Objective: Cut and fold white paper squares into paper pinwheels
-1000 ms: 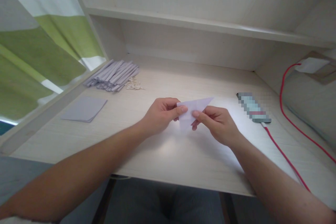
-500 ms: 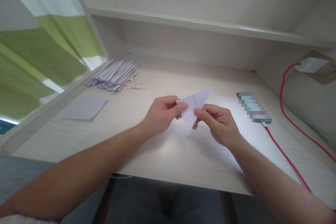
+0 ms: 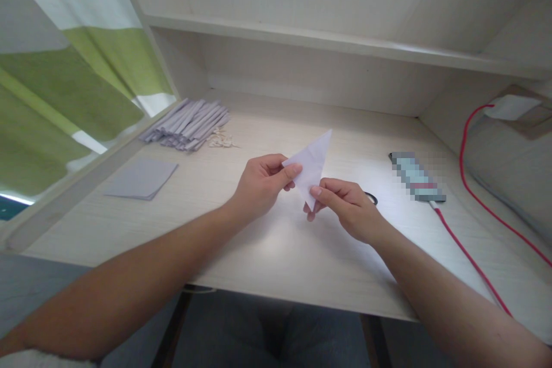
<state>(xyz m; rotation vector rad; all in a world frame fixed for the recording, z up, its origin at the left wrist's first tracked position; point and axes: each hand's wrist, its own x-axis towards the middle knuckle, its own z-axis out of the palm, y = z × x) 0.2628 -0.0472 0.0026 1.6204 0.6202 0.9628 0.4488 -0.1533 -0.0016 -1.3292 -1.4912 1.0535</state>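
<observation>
A folded piece of white paper (image 3: 312,156), roughly triangular, is held above the desk between both hands. My left hand (image 3: 263,184) pinches its left corner, thumb on top and fingers beneath. Lower down, my right hand (image 3: 347,207) grips the bottom point between thumb and fingers. The paper's upper tip points away from me, free of either hand. Part of a black ring-shaped object (image 3: 371,198) shows on the desk behind my right hand; the hand hides the rest of it.
Several rolled paper sticks (image 3: 190,123) lie piled at the back left, beside some pale string-like bits (image 3: 222,138). Nearer sits a stack of paper sheets (image 3: 142,178). On the right, a phone (image 3: 417,177) is plugged into a red cable (image 3: 472,261). A shelf (image 3: 336,46) spans the back.
The paper has turned and shifted left, its upper tip now steeper. My right hand has slid left and down to the bottom point, uncovering part of the black ring. My left hand moved slightly left.
</observation>
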